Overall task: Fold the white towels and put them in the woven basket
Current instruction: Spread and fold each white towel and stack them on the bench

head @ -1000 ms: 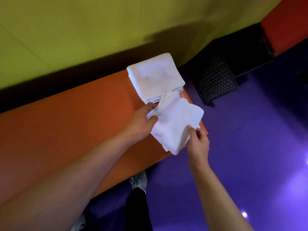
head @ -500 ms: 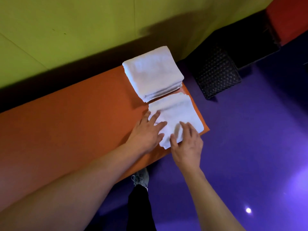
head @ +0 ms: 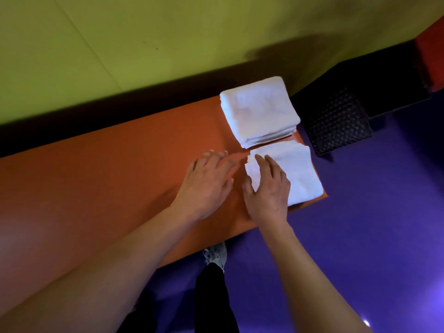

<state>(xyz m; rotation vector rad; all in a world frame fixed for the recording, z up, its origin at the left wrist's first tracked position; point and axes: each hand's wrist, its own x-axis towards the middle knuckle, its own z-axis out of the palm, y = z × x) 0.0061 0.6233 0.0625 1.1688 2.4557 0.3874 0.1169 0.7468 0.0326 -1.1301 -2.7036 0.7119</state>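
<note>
A folded white towel (head: 298, 169) lies flat at the right end of the orange table (head: 120, 179), near its front corner. My right hand (head: 268, 191) presses on the towel's left part with straight fingers. Just left of the towel, my left hand (head: 207, 182) rests flat on the bare tabletop, fingers spread and blurred. Behind the towel sits a stack of folded white towels (head: 259, 111). A dark woven basket (head: 336, 121) stands on the floor to the right of the table end.
A yellow-green wall (head: 168, 37) runs behind the table. The floor (head: 372, 224) is purple and glossy. My leg in black trousers and a grey shoe (head: 216, 255) show below the table's front edge. A red block (head: 432, 61) sits at the far right.
The towel was held up in both hands, then laid on the table and pressed flat. My left hand has since slid off it to the left; my right hand moved onto its left part.
</note>
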